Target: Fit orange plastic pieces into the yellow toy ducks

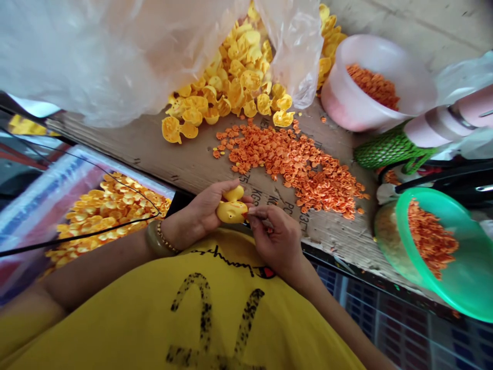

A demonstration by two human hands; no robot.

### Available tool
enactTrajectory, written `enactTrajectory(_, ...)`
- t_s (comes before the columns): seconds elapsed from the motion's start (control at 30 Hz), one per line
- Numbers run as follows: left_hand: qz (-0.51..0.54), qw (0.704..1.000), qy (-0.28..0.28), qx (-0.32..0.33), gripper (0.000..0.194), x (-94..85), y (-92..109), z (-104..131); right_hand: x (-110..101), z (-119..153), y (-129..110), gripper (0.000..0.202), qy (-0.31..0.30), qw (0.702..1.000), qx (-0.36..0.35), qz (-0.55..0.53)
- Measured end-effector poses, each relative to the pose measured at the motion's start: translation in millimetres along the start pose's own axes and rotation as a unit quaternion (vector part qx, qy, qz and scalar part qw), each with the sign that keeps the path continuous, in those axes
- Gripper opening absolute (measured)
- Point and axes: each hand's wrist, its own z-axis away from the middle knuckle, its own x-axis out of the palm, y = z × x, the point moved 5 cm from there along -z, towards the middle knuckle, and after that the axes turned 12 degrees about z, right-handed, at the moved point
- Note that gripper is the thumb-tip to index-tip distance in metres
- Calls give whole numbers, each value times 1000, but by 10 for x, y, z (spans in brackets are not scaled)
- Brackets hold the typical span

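My left hand point(198, 213) is closed around a yellow plastic duck shell point(231, 210), holding it just in front of my shirt. The shell has a rounded head part and a larger body part with small holes. My right hand point(279, 236) pinches at the shell's right end, where a bit of orange shows by the fingertips. More orange bits show under its curled fingers. Just beyond the hands, a spread of small orange plastic pieces point(285, 164) lies on the cardboard. Behind it is a heap of yellow duck shells point(234, 82), spilling from a clear plastic bag point(127, 56).
At the back right stands a pale pink tub point(342, 97) holding orange pieces. A green bowl point(470, 246) with more orange pieces tilts at the right edge. A green-netted object point(393, 149) lies between them. Yellow pieces point(111, 205) fill a container below left, crossed by a black cable point(77, 236).
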Motion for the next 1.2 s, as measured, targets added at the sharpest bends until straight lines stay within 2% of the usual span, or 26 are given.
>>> enactTrajectory(0.13, 15, 1000, 25, -3, 29, -31, -2, -5, 32, -3, -96, 13, -12, 997, -56, 50)
enactTrajectory(0.27, 11, 998, 51, -26, 28, -30, -32, 9, 87, -2, -186, 18, -32, 982, -139, 127)
enactTrajectory(0.33, 14, 998, 63, -19, 26, -41, -19, 16, 103, -2, -170, 19, -54, 979, -155, 121)
enactTrajectory(0.4, 21, 998, 66, -5, 24, -56, 9, 29, 111, -10, -85, 17, -111, 985, -123, 57)
enactTrajectory(0.47, 23, 998, 58, 13, 20, -61, 43, 50, 96, -25, 68, 20, -165, 986, -10, -38)
enactTrajectory(0.53, 10, 998, 48, 37, 17, -48, 75, 79, 79, -19, 214, 27, -201, 966, 129, -95)
enactTrajectory(0.6, -15, 995, 46, 86, 14, -20, 117, 117, 87, -4, 247, 38, -247, 944, 199, -88)
enactTrajectory(0.67, -43, 989, 45, 136, 14, 25, 146, 163, 142, 7, 169, 40, -314, 929, 189, -54)
enactTrajectory(0.73, -65, 981, 44, 178, 18, 75, 156, 214, 203, 16, 77, 36, -352, 919, 172, -46)
enactTrajectory(0.87, -115, 970, 20, 215, 24, 162, 131, 278, 274, 59, 10, 29, -361, 910, 178, -101)
enactTrajectory(1.0, -141, 972, 2, 190, 21, 218, 77, 247, 244, 111, 30, 27, -350, 921, 147, -82)
enactTrajectory(1.2, -146, 981, 21, 127, 13, 283, -21, 151, 234, 177, 42, 23, -349, 928, 121, -44)
